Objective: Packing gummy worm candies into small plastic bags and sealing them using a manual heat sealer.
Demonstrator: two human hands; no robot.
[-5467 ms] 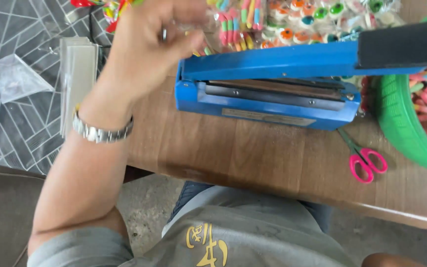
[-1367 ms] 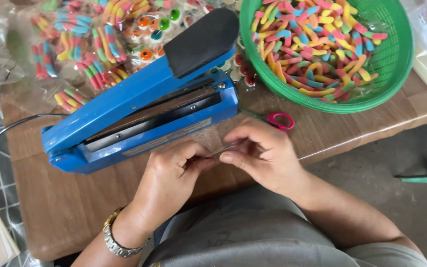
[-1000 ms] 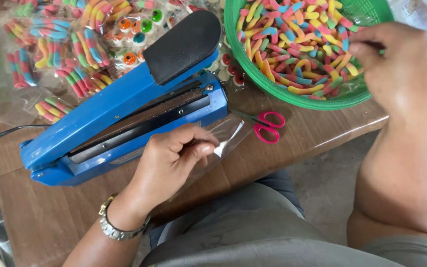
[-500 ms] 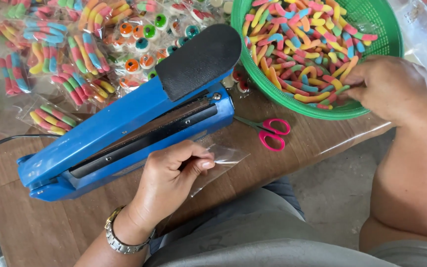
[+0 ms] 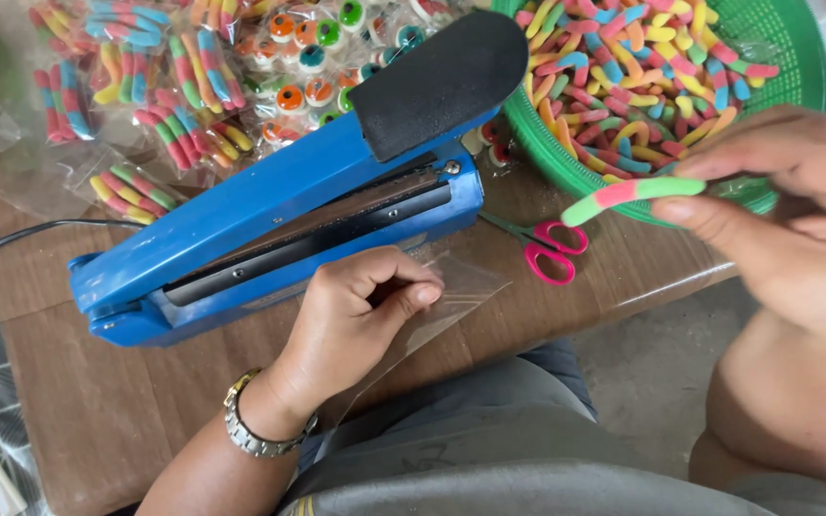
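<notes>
Before you on the table point(image 5: 97, 420): sealer point(image 5: 270, 229) at centre, scissors point(image 5: 542, 250) just right of it. Basket point(image 5: 795, 86) of sweets behind right; filled packets point(image 5: 174, 124) behind left.

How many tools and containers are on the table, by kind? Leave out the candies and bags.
Blue heat sealer: 1
Pink-handled scissors: 1
Green basket: 1
Total: 3

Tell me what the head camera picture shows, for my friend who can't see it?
The right hand pinches a striped gummy worm in its fingers beside a green basket full of them. The left hand holds a clear plastic bag on the wooden table, in front of a blue heat sealer. Pink scissors lie nearby.
</notes>
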